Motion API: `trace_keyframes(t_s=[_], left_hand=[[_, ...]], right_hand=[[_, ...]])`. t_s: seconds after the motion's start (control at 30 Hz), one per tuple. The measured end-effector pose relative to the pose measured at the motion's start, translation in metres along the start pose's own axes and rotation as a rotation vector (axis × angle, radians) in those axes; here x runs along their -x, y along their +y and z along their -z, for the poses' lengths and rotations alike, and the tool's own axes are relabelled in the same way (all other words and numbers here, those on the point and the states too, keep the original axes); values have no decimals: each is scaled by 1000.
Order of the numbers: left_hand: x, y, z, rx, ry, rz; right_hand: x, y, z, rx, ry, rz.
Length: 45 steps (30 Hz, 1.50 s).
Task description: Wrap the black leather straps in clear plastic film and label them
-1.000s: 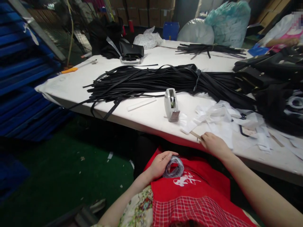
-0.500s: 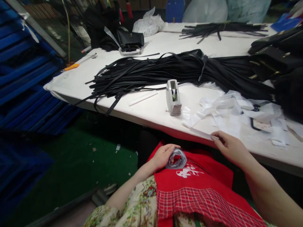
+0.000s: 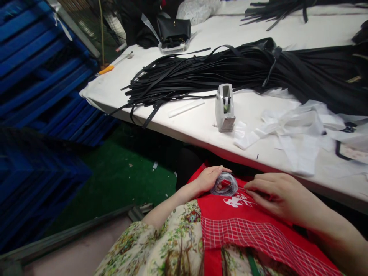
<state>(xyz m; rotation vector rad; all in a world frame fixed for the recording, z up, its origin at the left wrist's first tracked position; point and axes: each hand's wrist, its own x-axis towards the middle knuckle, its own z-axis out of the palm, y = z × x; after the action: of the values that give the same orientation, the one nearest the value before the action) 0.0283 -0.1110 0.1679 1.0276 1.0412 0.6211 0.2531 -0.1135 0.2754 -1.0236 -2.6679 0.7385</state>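
Note:
Low in front of the red apron (image 3: 247,222), my left hand (image 3: 208,179) is wrapped round a rolled-up coil (image 3: 233,186), greyish and glossy, its layers wound in a ring. My right hand (image 3: 277,191) is just to the right of the coil, thumb and fingers pinched together. Whatever lies between those fingertips is too small or hidden to make out. Beyond the hands, on the table, stands a pale grey tape dispenser (image 3: 225,111) with a roll in it.
A bundle of long black straps (image 3: 207,73) lies across the white table (image 3: 195,128). Crumpled white strips (image 3: 301,134) spread at the right. A small black bag (image 3: 174,30) and an orange-handled tool (image 3: 106,69) sit farther back. Blue pallets (image 3: 43,69) are stacked at the left.
My right hand has moved from the table edge, where it pinched a clear strip, down beside the coil. The strip is no longer visible. My left hand still holds the coil. The view has shifted.

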Motion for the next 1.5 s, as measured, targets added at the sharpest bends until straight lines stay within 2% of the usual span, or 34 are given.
trace_keyframes(t_s=[0.17,0.33,0.43,0.57,0.7,0.87,0.97,1.07,1.17,1.3,1.4,1.5], left_hand=[[0,3,-1,-21,-6,-19],[-2,4,0,-38,-21,-70],[-3,3,1,8,-34,-101],[-2,4,4,-35,-47,-131],[0,6,4,-217,-55,-193],[5,6,2,-431,-11,-274],[7,9,2,-447,-24,-340],[7,12,2,-439,-36,-442],[6,12,2,-456,-5,-522],[8,10,1,-524,41,-543],[11,10,1,-566,47,-540],[12,13,1,-586,82,-479]], right_hand=[[-11,-14,2,84,-88,28],[-31,-16,-20,212,-120,-46],[-40,-7,-34,202,-99,-105],[-46,11,-46,30,36,-186],[-51,29,-61,-324,183,-296],[-52,47,-80,-577,251,-512],[-51,57,-88,-829,173,-654],[-51,58,-94,-1069,51,-652],[-52,52,-98,-1154,72,-648],[-53,47,-93,-1212,89,-654],[-51,48,-87,-1159,100,-641],[-49,44,-82,-982,166,-609]])
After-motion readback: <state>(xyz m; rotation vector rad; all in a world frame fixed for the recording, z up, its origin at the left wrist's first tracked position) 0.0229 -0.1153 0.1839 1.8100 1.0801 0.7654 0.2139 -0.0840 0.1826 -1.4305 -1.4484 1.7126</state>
